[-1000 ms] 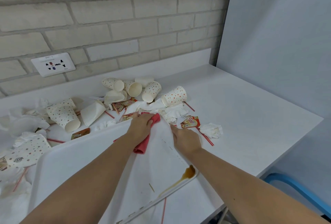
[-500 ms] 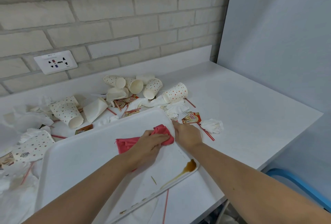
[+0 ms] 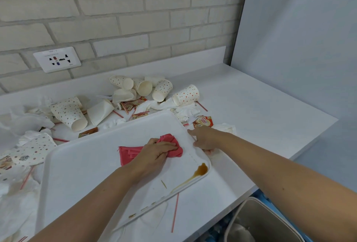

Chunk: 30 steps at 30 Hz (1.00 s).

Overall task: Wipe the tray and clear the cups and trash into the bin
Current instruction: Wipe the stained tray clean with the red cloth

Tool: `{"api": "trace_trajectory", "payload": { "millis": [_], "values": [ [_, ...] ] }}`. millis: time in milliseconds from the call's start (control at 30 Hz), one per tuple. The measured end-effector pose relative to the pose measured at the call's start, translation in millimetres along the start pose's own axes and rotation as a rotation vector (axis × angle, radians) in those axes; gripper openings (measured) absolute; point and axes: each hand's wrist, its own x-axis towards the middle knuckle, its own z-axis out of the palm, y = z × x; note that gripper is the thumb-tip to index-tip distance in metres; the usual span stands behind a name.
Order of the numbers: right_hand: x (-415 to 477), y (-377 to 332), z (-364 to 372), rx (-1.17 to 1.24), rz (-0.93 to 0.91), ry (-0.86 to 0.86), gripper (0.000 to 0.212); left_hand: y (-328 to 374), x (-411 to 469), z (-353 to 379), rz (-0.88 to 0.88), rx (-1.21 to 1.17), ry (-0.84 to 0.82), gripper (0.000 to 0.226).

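The white surface [image 3: 260, 106] is bare across its right half; trash crowds the back-left part. The white tray [image 3: 87, 164] lies at the front edge. A grey bin [image 3: 270, 220] stands below the front-right edge, and its contents are unclear. Dotted paper cups [image 3: 162, 90] lie tipped over near the back edge. The right hand [image 3: 204, 138] grips the tray's right rim. The left hand [image 3: 154, 154] curls over a bunched red cloth [image 3: 131, 152] and presses it onto the tray. A brown spill [image 3: 201, 170] pools in the tray's near-right corner.
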Motion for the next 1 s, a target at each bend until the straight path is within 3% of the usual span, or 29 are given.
{"api": "trace_trajectory", "payload": {
  "millis": [100, 333, 600, 800, 1000],
  "values": [
    [1.4, 2.6, 3.7, 0.105, 0.058, 0.022, 0.062, 13.1, 8.3, 5.2, -0.016, 0.036, 0.021, 0.039],
    [-1.3, 2.7, 3.8, 0.233, 0.064, 0.050, 0.069, 46.4, 18.6, 27.5, 0.104, 0.081, -0.006, 0.041],
    [-4.8, 0.6, 5.0, 0.279, 0.058, 0.073, 0.063, 39.8, -14.5, 16.3, 0.155, -0.069, -0.073, 0.045],
    [-1.4, 1.5, 9.0, 0.270, 0.083, 0.069, 0.067, 65.2, -0.2, 23.0, 0.076, -0.104, 0.069, 0.043],
    [-1.8, -3.4, 8.7, 0.243, 0.088, 0.046, 0.074, 76.0, 7.9, 32.8, 0.065, 0.117, -0.043, 0.043]
  ]
}}
